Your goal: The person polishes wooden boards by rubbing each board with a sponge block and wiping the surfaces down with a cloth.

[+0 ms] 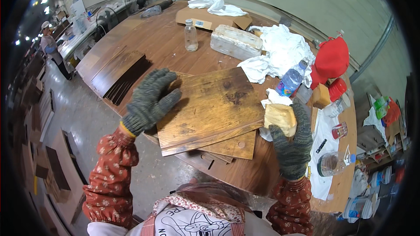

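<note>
A brown wood-grain board (210, 109) with dark knots lies on top of other boards at the near edge of the table. My left hand (151, 98), in a grey knitted glove, is at the board's left edge, fingers stretched out and thumb apart over its surface. To the right of the board, my gloved right hand (295, 142) grips a pale yellow sponge (280, 118) between thumb and fingers. Under the top board, a second board (240, 144) with a round hole sticks out toward me.
A stack of dark panels (118, 76) sits at the left. Behind stand a glass bottle (190, 37), a whitish block (236, 42) and white cloths (284, 46). A water bottle (292, 78), red cap (330, 59) and jar (332, 164) are at right. A person (52, 48) stands far left.
</note>
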{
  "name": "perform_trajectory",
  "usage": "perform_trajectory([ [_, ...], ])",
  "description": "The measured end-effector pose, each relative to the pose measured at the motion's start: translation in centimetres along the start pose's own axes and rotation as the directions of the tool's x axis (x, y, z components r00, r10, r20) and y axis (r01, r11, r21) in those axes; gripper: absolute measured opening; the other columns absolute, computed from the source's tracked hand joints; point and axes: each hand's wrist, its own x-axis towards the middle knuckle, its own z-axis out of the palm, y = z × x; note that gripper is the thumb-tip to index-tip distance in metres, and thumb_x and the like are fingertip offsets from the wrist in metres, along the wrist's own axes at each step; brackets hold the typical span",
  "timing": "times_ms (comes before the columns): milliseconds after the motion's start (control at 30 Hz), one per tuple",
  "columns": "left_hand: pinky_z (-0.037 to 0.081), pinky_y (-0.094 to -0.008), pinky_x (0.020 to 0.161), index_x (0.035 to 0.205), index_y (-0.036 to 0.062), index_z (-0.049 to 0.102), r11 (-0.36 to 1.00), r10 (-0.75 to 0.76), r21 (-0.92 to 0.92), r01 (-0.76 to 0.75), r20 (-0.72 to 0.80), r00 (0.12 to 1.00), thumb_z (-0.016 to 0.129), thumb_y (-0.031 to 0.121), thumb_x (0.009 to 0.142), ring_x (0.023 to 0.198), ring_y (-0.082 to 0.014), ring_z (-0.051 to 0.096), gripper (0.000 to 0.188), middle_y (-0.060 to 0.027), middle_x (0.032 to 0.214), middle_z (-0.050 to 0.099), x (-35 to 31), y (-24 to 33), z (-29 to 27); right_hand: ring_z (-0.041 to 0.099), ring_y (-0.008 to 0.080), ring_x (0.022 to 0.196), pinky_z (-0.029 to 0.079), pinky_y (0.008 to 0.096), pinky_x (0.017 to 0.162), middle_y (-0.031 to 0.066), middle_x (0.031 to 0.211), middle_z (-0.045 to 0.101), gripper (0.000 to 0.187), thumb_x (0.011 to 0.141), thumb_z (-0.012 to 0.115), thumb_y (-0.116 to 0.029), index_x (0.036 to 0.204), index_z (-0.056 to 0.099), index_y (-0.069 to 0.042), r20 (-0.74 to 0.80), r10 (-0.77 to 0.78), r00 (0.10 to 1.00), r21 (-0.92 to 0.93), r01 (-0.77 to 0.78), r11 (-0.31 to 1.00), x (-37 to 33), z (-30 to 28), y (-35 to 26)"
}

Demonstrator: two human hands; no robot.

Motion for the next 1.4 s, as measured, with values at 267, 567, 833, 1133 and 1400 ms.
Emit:
perform_trajectory([
  [267,0.048,-0.0449,0.101,0.125,0.0009,0.064,0.989,-0.011,0.148,0.01,0.01,1.0,0.068,0.028,0.093,0.117,-0.0372,0.061,0.042,-0.0204,0.123,0.066,-0.2,0.2,2.7,0.059,0.0343,0.119,0.048,0.047,0.101,0.0217,0.137,0.055,0.064,0.091,0.061,-0.017,0.149,0.04,0.001,0.33,-0.408,0.851,0.166,0.374,0.913,-3.6,6.9,-9.1],
  [567,0.051,-0.0443,0.096,0.124,-0.0004,0.065,0.991,0.05,0.127,-0.052,0.021,0.999,0.071,0.024,0.091,0.112,-0.0382,0.064,0.041,-0.0216,0.123,0.066,-0.3,-0.8,3.0,0.054,0.0355,0.123,0.049,0.0475,0.097,0.024,0.14,0.052,0.06,0.094,0.053,-0.03,0.148,0.045,-0.006,0.342,-0.494,0.8,-0.208,0.577,0.79,-5.8,12.9,-16.5],
  [833,0.049,-0.0458,0.099,0.122,-0.0009,0.066,0.998,0.009,0.068,-0.01,0.016,1.0,0.074,0.024,0.087,0.115,-0.0388,0.062,0.044,-0.0223,0.123,0.066,-0.1,-0.1,2.3,0.066,0.0349,0.106,0.053,0.0466,0.094,0.0198,0.12,0.065,0.048,0.087,0.074,-0.02,0.129,0.059,-0.002,0.235,-0.411,0.881,-0.391,0.473,0.79,-0.6,2.6,-6.7],
  [1133,0.045,-0.0487,0.105,0.128,0.0014,0.062,0.994,-0.096,-0.051,0.094,-0.047,0.994,0.073,0.028,0.09,0.123,-0.0401,0.057,0.048,-0.0224,0.13,0.061,-1.1,-0.6,2.2,0.058,0.02,0.118,0.048,0.0322,0.101,0.011,0.136,0.056,0.07,0.085,0.076,-0.005,0.147,0.043,0.0,-0.117,0.303,0.946,0.248,-0.267,0.931,0.9,-2.0,1.8],
  [1400,0.033,-0.0453,0.117,0.144,-0.0001,0.048,0.937,-0.232,-0.291,0.192,-0.11,0.966,0.083,0.026,0.08,0.139,-0.0338,0.046,0.078,-0.019,0.147,0.052,-10.1,4.6,-1.6,0.059,0.0217,0.118,0.053,0.0364,0.097,0.0121,0.132,0.056,0.066,0.088,0.072,-0.003,0.147,0.042,-0.001,0.085,0.428,0.9,0.775,-0.329,0.539,2.9,-2.2,3.6],
])
